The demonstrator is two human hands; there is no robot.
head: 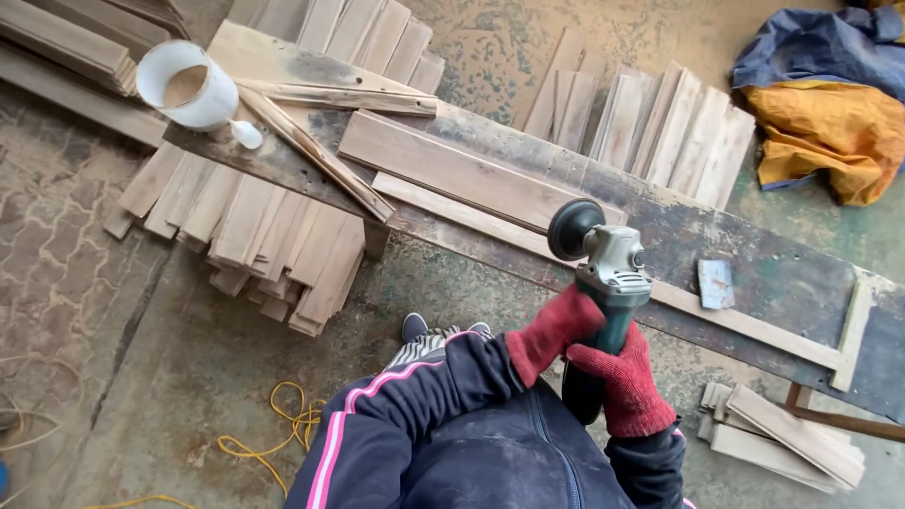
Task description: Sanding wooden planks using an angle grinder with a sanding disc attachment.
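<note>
Two red-gloved hands close around a green-bodied angle grinder (603, 283) held clear of a weathered plank workbench (773, 273). The left hand (551, 332) wraps the tool's neck from the seven o'clock side, fingers pressed tight round the housing; the right hand (627, 382) clamps the rear grip just below, at about five o'clock from the head. The grinder's dark round pad (571, 229) faces up and to ten o'clock, touching no wood.

Just beyond the pad, at eleven o'clock, a pale board (462, 174) lies flat along the bench, with a long thin strip (566, 247) beside its near edge. A small square of abrasive sheet (715, 283) rests on the bench at three o'clock from the tool. Far off at ten o'clock stands a white tub (189, 85) on the bench end, with loose slats (311, 151) leaning next to it.

Judged from the frame, the work looks barely started or paused: the pad is off the board and no fresh dust trail shows. Stacks of boards (273, 236) lie on the floor under and behind the bench; a yellow cord (283, 424) trails at eight o'clock.
</note>
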